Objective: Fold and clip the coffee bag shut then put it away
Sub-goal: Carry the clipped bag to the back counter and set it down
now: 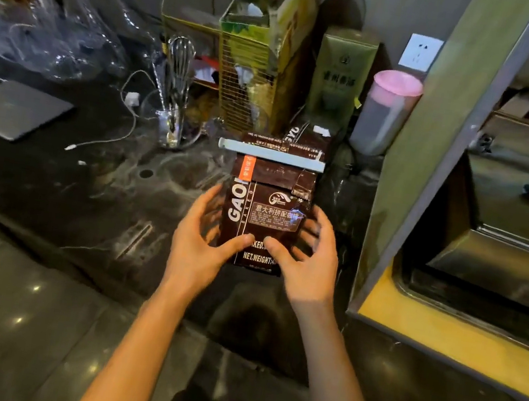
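A dark brown coffee bag (268, 201) with white lettering is held upright over the dark marble counter (86, 179). Its top is folded over, and a long white clip (272, 155) runs across the fold. My left hand (200, 237) grips the bag's lower left side with the thumb on the front. My right hand (304, 255) grips the lower right side, thumb on the front too. A second brown bag (306, 137) stands just behind it.
Behind the bag stand a gold wire basket (238, 92), a green box (340, 73) and a pink-lidded container (386, 112). A glass with a whisk (174, 96), a laptop (10, 110) and a white cable lie to the left. A metal machine (498, 202) fills the right.
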Demonstrator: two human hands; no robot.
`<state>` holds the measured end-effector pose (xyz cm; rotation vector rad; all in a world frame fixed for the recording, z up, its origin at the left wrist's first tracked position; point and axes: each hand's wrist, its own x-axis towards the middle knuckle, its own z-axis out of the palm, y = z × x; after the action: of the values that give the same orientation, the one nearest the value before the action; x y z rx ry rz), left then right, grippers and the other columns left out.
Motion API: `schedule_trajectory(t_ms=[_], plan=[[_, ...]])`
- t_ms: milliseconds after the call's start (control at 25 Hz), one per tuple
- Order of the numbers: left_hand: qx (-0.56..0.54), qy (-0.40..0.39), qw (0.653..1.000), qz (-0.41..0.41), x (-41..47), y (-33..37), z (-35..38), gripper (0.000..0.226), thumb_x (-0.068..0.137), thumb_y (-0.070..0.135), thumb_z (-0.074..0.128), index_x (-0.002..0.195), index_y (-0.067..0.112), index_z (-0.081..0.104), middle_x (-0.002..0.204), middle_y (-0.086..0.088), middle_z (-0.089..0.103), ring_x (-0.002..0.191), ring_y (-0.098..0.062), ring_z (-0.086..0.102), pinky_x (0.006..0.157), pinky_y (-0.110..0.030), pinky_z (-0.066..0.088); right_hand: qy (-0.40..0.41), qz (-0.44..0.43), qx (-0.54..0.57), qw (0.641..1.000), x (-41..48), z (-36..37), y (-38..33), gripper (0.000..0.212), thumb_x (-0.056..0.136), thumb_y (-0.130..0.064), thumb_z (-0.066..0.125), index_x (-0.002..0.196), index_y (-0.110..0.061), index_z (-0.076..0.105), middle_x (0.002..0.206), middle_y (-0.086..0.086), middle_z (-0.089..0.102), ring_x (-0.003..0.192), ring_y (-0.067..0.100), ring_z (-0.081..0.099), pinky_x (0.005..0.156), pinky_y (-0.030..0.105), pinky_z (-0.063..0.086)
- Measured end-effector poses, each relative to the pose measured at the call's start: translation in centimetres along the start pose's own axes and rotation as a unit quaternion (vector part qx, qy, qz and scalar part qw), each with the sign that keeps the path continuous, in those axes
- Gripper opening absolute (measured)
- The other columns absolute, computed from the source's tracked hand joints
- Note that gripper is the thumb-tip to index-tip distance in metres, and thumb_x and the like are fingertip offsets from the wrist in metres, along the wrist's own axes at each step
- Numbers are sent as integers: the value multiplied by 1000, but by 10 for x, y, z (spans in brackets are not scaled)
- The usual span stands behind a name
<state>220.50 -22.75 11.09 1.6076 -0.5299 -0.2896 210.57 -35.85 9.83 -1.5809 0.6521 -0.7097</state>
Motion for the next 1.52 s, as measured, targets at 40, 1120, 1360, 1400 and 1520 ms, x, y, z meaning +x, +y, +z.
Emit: schedule_trajectory(t_ms=[40,1120,1360,1400,1520], plan=[[-1,-18,1000,-6,14,-5,3,88,70,9,83,145,20,39,137,5,55,123,-1,55,98,-21,49,11,3,-5,1000,9,0,4,90,71,-16,85,144,-29,34,135,0,51,123,11,53,100,34,50],[-3,-250,960,-129,238,-138,8,72,61,6,89,118,32,54,116,17,64,111,1,60,102,-38,50,104,143,-114,978,155,73,81,76,67,-24,87,128,-19,43,128,-4,56,116,-5,56,100,32,50],[38,-283,948,-139,245,-150,21,84,61,22,90,134,31,50,125,18,61,123,-8,57,106,-42,47,66,153,-87,982,168,56,98,61,73,0,80,122,-5,44,113,-11,58,98,-22,56,78,3,45],[53,-291,945,-140,245,-153,21,81,59,28,90,130,33,51,126,17,61,124,-9,56,107,-43,46,61,161,-83,981,166,54,100,60,73,0,80,121,-4,44,112,-9,59,98,-20,57,79,5,46],[61,-319,932,-163,243,-160,21,76,57,31,91,120,36,49,125,8,63,121,-10,58,106,-46,46,51,171,-82,981,159,51,106,61,73,-3,81,120,-8,41,115,-5,60,102,-13,60,83,12,49]])
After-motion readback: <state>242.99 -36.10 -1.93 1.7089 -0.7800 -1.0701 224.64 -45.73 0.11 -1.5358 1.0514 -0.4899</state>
